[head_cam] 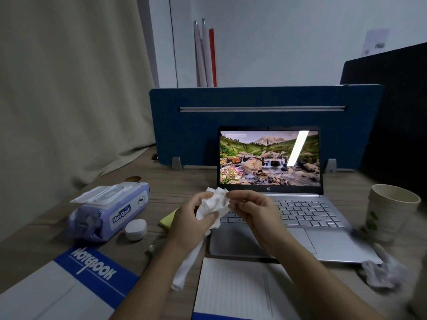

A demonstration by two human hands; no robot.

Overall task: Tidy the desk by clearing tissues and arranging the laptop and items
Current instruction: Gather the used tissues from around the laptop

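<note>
My left hand grips a crumpled white tissue above the desk, with a long tail of it hanging down past my wrist. My right hand pinches the top right edge of the same tissue. Both hands hover over the left part of the open silver laptop, whose lit screen shows a mountain stream. Another crumpled tissue lies on the desk at the laptop's front right corner.
A purple wet-wipe pack with its lid flipped up, a small white case and yellow sticky notes lie left. A blue notebook and an open lined pad lie near me. Stacked paper cups stand right. A blue divider closes the back.
</note>
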